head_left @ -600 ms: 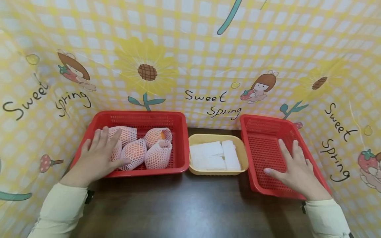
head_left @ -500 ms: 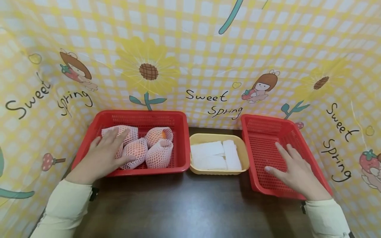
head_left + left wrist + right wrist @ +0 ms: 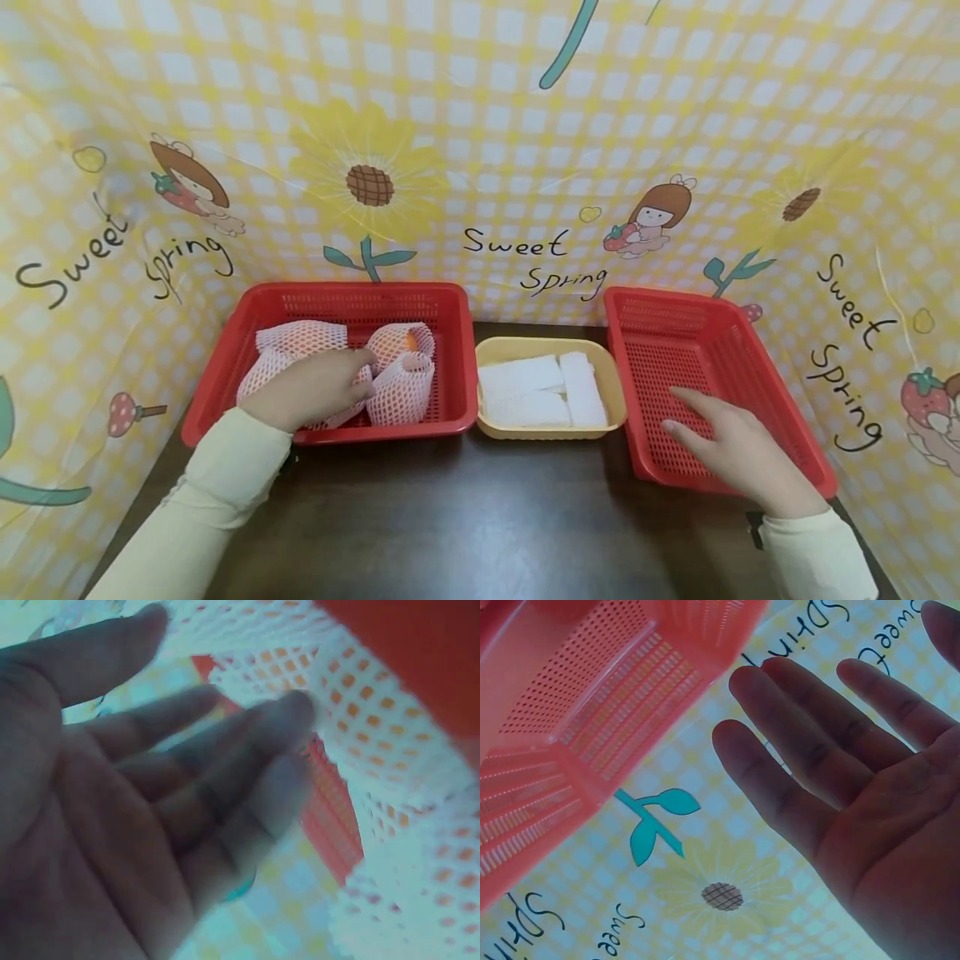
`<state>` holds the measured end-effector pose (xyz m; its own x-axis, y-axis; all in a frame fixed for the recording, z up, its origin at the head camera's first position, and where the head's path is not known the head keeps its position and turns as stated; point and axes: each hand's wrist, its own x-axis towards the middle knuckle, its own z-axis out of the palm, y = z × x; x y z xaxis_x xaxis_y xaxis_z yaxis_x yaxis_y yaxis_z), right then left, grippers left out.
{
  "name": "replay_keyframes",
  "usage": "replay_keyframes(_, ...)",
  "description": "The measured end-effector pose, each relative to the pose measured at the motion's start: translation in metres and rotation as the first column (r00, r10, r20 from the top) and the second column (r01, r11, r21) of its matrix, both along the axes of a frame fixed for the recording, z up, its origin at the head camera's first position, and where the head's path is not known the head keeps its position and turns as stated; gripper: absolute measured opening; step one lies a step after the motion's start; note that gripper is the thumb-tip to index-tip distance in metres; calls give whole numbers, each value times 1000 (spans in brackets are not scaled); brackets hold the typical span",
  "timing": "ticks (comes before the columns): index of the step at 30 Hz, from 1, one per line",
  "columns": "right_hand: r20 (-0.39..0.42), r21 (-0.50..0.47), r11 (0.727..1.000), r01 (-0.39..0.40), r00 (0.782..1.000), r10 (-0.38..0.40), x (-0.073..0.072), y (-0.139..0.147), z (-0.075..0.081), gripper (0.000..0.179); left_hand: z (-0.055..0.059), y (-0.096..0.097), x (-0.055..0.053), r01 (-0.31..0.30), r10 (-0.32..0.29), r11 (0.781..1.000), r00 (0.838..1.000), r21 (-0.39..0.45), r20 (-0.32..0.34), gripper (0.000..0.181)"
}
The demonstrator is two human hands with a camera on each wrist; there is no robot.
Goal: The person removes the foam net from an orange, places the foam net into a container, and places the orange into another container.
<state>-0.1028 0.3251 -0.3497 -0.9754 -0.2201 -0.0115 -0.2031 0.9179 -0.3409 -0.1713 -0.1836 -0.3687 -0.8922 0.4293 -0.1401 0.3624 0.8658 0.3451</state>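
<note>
In the head view, my left hand (image 3: 311, 387) hangs over the left red basket (image 3: 456, 358), close above round orange fruits in white foam net sleeves. Its back covers much of one netted fruit in the front middle. Beside the fingertips lie a back netted fruit (image 3: 386, 343) and a front one (image 3: 402, 393). The left wrist view has this hand's fingers (image 3: 281, 802) loosely bent, nothing between them, with foam net (image 3: 375, 712) beyond the tips. My right hand (image 3: 738, 446) hovers over the right red basket (image 3: 652, 367), palm bare and fingers extended (image 3: 780, 780).
Between the baskets stands a yellow tray (image 3: 618, 392) with several folded white cloth-like pieces (image 3: 525, 379). The dark wooden table (image 3: 480, 508) runs along the front. A yellow checked sheet (image 3: 510, 150) closes off the back and sides.
My left hand has swung rightward across the netted fruits, uncovering the left ones and covering the front middle one. My right hand has dipped slightly, its fingers closer together.
</note>
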Motion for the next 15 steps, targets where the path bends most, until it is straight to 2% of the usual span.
replay_keyframes(3, -1, -14, 1000, -7, 1000, 7, 2, -3, 2, 68, -2, 8, -7, 6, -2, 996, 999, -84, 51, 8)
replay_keyframes(7, 19, -33, 999, -12, 1000, 12, 5, -8, 4, 70, -3, 17, -12, 21, -6, 984, 996, -179, 84, 9)
replay_keyframes(12, 6, -38, 999, -22, 1000, 22, 9, -11, 6, 68, 0, 25, -14, 59, -35, 981, 991, -182, 131, 29)
replay_keyframes(15, 1, -42, 999, -26, 1000, 26, 11, -12, 7, 68, 1, 30, -17, 50, -19, 985, 983, -167, 183, 43)
